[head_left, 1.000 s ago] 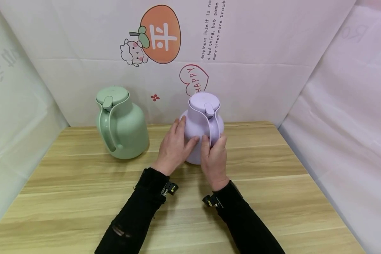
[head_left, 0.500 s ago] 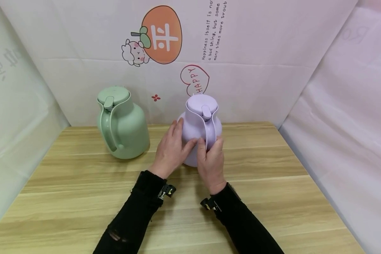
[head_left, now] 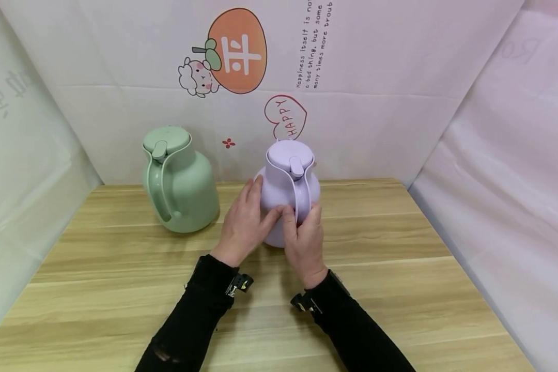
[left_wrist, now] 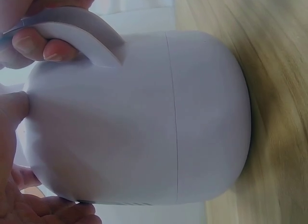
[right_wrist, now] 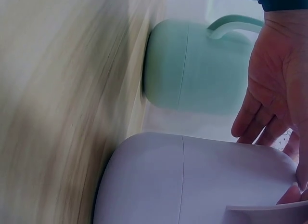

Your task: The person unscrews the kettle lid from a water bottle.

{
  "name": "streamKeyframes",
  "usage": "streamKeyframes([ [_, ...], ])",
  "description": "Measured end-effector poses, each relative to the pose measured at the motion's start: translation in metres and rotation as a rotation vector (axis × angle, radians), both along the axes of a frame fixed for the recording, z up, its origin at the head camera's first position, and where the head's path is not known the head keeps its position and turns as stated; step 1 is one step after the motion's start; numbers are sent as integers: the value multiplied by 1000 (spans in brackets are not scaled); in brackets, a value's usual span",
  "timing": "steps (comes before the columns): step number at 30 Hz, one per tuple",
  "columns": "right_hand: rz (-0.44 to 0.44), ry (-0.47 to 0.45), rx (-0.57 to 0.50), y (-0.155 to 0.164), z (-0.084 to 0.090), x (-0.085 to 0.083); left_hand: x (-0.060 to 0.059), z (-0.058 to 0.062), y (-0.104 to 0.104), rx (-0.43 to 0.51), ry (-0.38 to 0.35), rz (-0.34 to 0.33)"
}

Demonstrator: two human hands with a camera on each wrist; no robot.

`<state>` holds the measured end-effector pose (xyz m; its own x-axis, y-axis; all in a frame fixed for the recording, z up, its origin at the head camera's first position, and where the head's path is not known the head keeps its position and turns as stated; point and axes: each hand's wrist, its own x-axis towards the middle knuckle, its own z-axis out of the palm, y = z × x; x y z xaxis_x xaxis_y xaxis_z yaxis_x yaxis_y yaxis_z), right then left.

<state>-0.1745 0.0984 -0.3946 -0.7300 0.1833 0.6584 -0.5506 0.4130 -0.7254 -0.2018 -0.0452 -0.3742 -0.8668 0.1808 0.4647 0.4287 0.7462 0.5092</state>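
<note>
A lavender thermos jug stands upright on the wooden table, its lid and thumb lever facing me. My right hand grips the handle, and its curled fingers show through the loop in the left wrist view. Against the jug's left side lies my left hand, with the thumb on the front near the right thumb. In the right wrist view the left hand's fingers look nearly straight along the jug's wall. The jug's far side is hidden.
To the left a green thermos jug of the same shape stands on the table, its handle facing front-left. A white printed cloth backdrop rises behind the table's back edge, and white cloth hangs on both sides.
The lavender jug has shifted a little left and towards me, both hands moving along with it and keeping contact. The green jug has stayed in place.
</note>
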Motion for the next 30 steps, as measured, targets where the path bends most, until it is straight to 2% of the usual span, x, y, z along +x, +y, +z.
streamKeyframes([
  [10,50,36,4,-5,0,3,5,-1,-5,13,25,11],
  [22,46,52,30,-8,-1,7,9,-3,-9,22,51,11],
  [30,98,52,18,-8,-2,7,11,-4,-10,33,33,21],
])
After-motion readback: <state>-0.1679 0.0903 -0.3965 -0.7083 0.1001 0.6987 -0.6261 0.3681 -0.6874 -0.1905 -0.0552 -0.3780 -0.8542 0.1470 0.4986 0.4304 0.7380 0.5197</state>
